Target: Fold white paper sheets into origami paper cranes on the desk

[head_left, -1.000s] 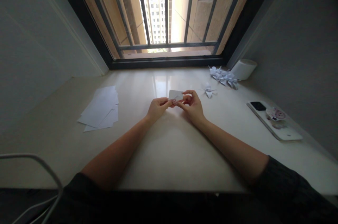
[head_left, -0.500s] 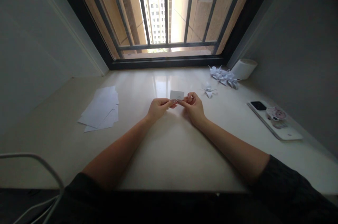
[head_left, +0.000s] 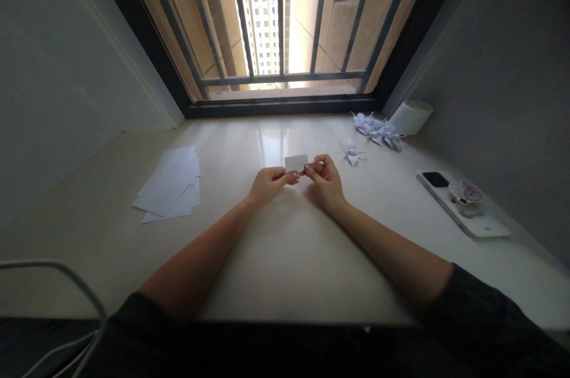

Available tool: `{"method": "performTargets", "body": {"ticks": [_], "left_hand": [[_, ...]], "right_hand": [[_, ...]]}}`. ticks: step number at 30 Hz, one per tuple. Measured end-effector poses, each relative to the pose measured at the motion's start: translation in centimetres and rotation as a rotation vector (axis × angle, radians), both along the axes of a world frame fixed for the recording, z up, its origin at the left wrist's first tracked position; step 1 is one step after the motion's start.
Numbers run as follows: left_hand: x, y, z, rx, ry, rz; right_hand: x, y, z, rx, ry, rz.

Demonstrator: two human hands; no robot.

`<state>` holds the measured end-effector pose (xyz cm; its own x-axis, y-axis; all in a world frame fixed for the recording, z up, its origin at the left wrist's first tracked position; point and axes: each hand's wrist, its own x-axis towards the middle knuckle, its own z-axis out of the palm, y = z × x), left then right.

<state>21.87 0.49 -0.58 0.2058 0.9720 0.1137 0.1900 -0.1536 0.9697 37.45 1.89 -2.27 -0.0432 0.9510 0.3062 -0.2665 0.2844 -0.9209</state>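
Observation:
A small white piece of paper (head_left: 295, 162) is held up between my hands, over the middle of the white sill. My left hand (head_left: 270, 183) pinches its lower left edge between thumb and fingers. At the lower right corner, the thumb and fingertips of my right hand (head_left: 326, 182) are closed on the same paper. The fingertips of both hands almost meet below it. Whether the paper is folded in layers is too small to tell.
Loose white paper sheets (head_left: 171, 182) lie at left. A folded paper crane (head_left: 352, 155) sits right of my hands, with a pile of more cranes (head_left: 377, 130) behind it beside a white cup (head_left: 412, 117). A phone (head_left: 463, 203) lies at right; a cable (head_left: 84, 286) curves at lower left.
The paper has shifted slightly left and tilted. My right thumb has moved up a little along its right corner; the left hand is nearly still.

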Motion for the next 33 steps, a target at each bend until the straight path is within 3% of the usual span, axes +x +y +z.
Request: {"method": "performTargets", "body": {"ticks": [3,7,18,22,27,33], "left_hand": [[0.2,-0.3,0.4,0.036,0.067,-0.049],[0.1,-0.4,0.9,0.042,0.099,-0.008],[0.0,0.0,0.9,0.023,-0.051,0.019],[0.0,0.1,0.7,0.018,-0.038,0.067],[-0.3,0.5,0.3,0.005,-0.163,0.127],[-0.4,0.9,0.0,-0.038,-0.236,0.151]], "right_hand": [[0.3,0.3,-0.3,0.046,-0.110,-0.098],[0.5,0.2,-0.3,0.099,-0.259,-0.197],[0.5,-1.7,1.9,0.371,-0.671,-0.192],[0.3,-1.9,2.1,0.367,-0.667,-0.140],[0.3,-1.8,2.1,0.334,-0.591,-0.122],[0.5,-1.6,1.5,0.361,-0.641,-0.107]]}}
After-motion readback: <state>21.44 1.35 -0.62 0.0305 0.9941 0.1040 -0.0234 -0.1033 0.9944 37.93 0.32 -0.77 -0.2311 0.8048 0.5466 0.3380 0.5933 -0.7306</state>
